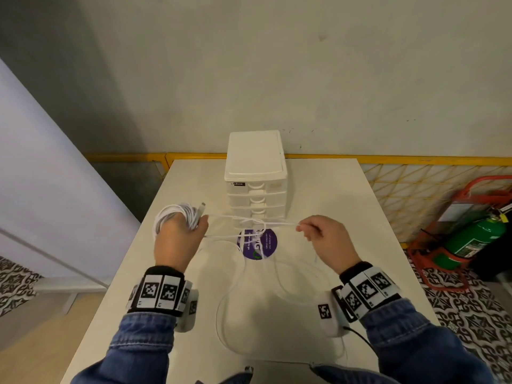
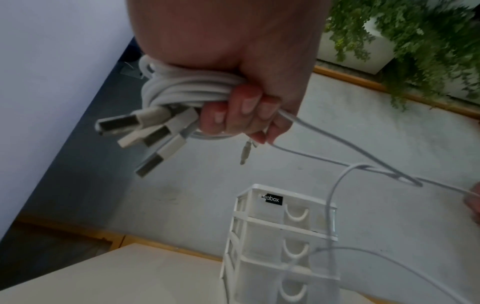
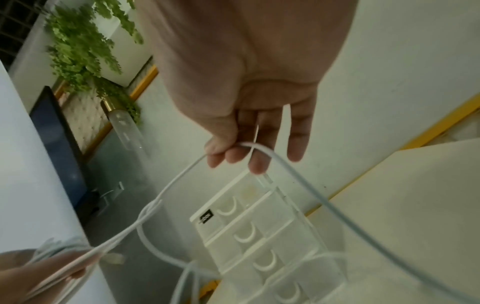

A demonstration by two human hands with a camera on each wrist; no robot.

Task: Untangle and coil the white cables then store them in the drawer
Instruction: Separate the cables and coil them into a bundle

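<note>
Two hands mid-table — left hand (image 1: 180, 239) grips coiled cables (image 1: 177, 214), right hand (image 1: 322, 239) pinches one strand (image 1: 266, 221).

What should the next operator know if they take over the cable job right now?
Left hand: grips the coiled bundle of white cables, three USB plugs sticking out.
Right hand: pinches one loose strand, stretched taut from the bundle.
A knot sits on that strand between the hands; slack loops lie on the table.
The drawer unit stands behind, all visible drawers closed.
Done: part of the coiling. Left: free the knot, coil the slack, open a drawer, store the bundle.
</note>
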